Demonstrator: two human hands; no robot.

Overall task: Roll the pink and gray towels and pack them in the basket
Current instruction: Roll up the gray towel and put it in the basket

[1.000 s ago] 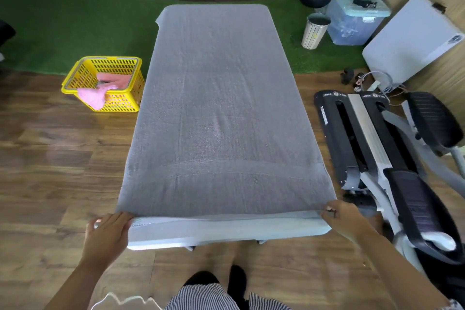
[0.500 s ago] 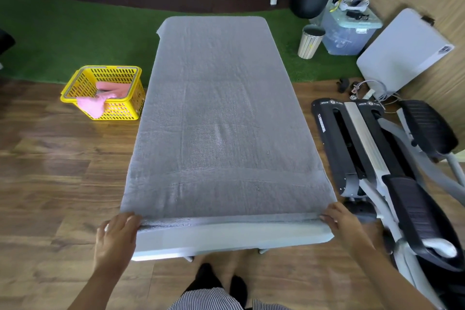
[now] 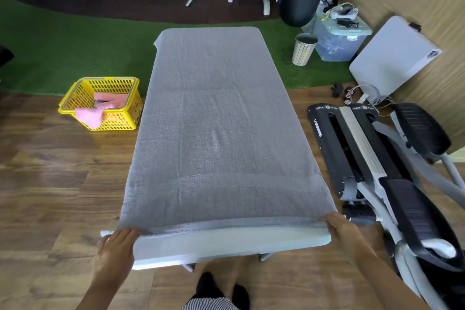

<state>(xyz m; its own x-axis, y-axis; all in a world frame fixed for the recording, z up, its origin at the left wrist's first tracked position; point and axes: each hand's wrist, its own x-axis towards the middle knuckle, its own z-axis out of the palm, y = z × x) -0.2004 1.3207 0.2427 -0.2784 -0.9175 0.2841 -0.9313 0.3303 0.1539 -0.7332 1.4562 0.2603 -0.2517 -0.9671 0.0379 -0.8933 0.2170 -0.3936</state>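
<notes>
Gray towel (image 3: 219, 133) lies flat along a white table (image 3: 226, 246), covering it almost end to end; a person stands at the near end with both hands at its near corners. Left hand (image 3: 114, 251) curls its fingers over the near-left corner; right hand (image 3: 344, 231) does likewise at the near-right corner; whether the thumbs pinch the cloth underneath cannot be told. Pink towel (image 3: 100, 111) already sits in the yellow basket (image 3: 75, 94) on the floor, just beside the table's left edge, one end hanging over the rim. Rolling well seems to call for a tight first turn, both hands advancing evenly so the roll stays square; uneven pressure could skew it. Long axis of the gray towel runs straight away from the person, its far end pointing toward the green turf (image 3: 63, 53).
</notes>
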